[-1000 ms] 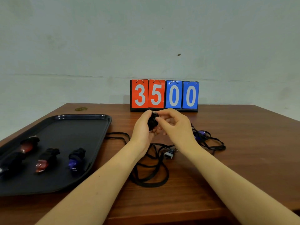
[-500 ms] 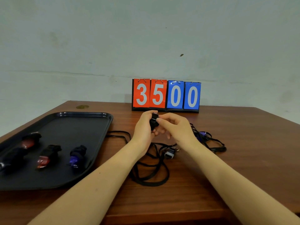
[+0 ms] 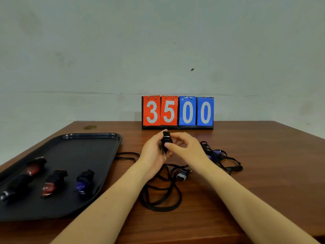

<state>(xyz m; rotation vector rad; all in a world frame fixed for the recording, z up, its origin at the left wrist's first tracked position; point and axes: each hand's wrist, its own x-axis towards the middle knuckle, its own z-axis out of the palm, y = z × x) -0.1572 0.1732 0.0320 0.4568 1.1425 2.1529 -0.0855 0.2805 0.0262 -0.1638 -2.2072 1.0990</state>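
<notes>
- Whistle, black and cord-wound, stands upright between both hands, above the table.
- Left hand grasps its lower body, fingers curled round; right hand pinches the wrap from the side.
- Likely step: finishing the wrap. Left should clamp firmly while right pulls the last turn snug and tucks the end, so nothing slips.
- Forearms reach forward, wrists angled inward, hands meeting mid-table.
- Below the hands lie loose cords and a second whistle; right of the right hand, a tangle.
- Left of the left hand, a tray holds wrapped bundles.
- Beyond the hands stands a scoreboard.
</notes>
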